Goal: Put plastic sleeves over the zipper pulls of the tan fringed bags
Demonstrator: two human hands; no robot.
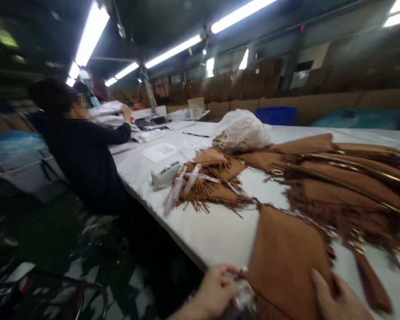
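Observation:
A brown suede piece with fringe (286, 262) lies at the near edge of the white table (216, 231). My left hand (216, 291) is at its left edge, fingers curled round something small and shiny that I cannot make out. My right hand (336, 298) rests flat on the suede, thumb stretched out. More fringed brown suede pieces with gold chains (350, 182) are piled to the right, and a smaller heap (213, 178) lies in the middle.
A person in dark clothes (86, 151) sits at the table's left side, reaching toward white stacked goods (106, 111). A clear plastic bag (243, 129), a tagging tool (165, 175), papers (160, 152) and cardboard boxes (253, 89) are further back.

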